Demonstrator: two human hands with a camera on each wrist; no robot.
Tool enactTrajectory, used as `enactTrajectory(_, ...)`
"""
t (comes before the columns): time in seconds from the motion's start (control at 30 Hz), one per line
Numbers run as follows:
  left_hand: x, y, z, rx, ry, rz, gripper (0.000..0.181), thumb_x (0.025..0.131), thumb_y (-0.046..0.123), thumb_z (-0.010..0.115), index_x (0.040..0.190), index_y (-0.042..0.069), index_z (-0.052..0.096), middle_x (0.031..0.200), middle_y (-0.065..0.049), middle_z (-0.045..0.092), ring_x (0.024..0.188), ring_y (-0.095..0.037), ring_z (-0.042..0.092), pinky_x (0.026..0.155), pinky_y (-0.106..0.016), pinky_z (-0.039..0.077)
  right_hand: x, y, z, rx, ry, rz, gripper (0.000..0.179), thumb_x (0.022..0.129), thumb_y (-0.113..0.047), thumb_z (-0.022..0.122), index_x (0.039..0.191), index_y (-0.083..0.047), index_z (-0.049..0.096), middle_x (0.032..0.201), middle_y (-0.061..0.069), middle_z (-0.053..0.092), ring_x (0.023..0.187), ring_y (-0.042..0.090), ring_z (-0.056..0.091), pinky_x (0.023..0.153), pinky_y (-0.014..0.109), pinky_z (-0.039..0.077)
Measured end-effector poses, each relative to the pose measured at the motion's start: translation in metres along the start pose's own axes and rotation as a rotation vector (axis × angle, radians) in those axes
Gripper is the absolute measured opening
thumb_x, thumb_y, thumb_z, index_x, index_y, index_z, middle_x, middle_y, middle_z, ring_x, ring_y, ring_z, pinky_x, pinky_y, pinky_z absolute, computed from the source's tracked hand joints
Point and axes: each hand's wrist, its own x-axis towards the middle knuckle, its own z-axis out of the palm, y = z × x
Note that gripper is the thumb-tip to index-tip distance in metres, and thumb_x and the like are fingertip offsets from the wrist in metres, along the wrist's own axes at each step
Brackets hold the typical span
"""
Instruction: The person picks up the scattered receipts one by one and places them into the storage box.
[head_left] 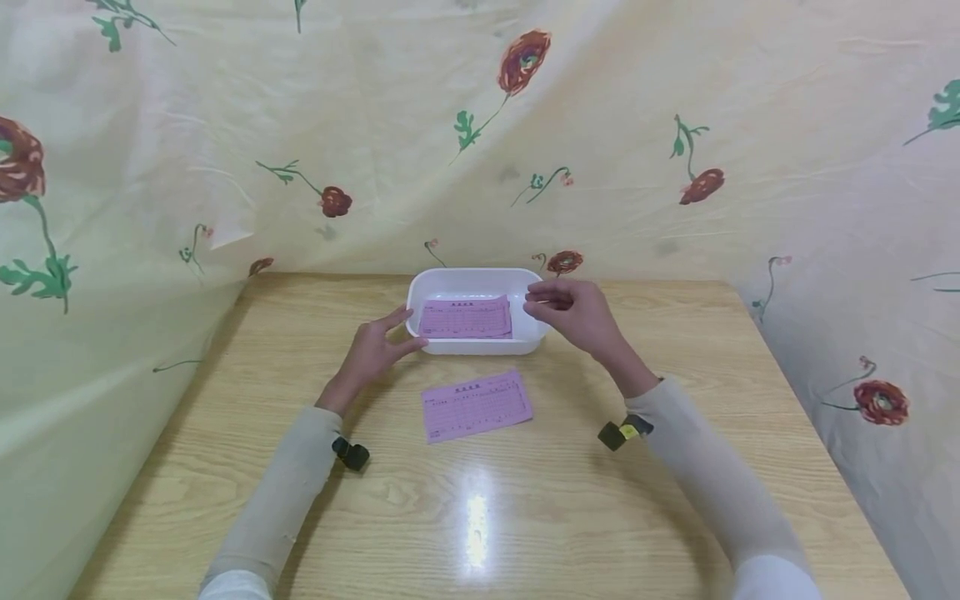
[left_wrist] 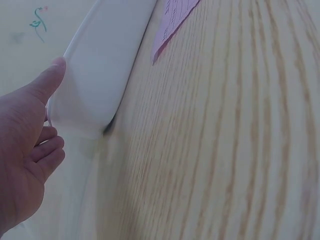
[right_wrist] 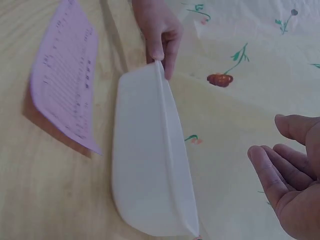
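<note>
A white plastic tub (head_left: 480, 347) stands at the back of the table, with pink printed slips (head_left: 465, 319) lying inside it. My left hand (head_left: 371, 352) grips the left end of its rim, the thumb on the front edge and the fingers round the end. My right hand (head_left: 576, 315) hovers over the right end of the tub; in the right wrist view its thumb and loosely bent fingers (right_wrist: 272, 167) stand apart with nothing between them. Another pink printed slip (head_left: 477, 407) lies on the table in front of the tub, slightly turned, its edges curling up.
The wood-grain table (head_left: 390, 517) runs up to a pale cloth (head_left: 420, 125) with a flower print, which hangs behind the tub and down both sides. Small dark cameras (head_left: 351, 454) are strapped to both wrists.
</note>
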Motion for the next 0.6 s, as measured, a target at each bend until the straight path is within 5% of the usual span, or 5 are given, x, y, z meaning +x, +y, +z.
enactTrajectory(0.6, 0.001, -0.004, 0.001, -0.015, -0.004, 0.005, 0.076, 0.088, 0.045, 0.079, 0.148, 0.006, 0.051, 0.158, -0.018, 0.04, 0.148, -0.037, 0.035, 0.122, -0.053, 0.03, -0.047, 0.033, 0.033, 0.04, -0.085, 0.03, 0.031, 0.092, -0.02, 0.079, 0.116, -0.002, 0.074, 0.108, 0.013, 0.077, 0.098, 0.024, 0.074, 0.083, 0.024, 0.062)
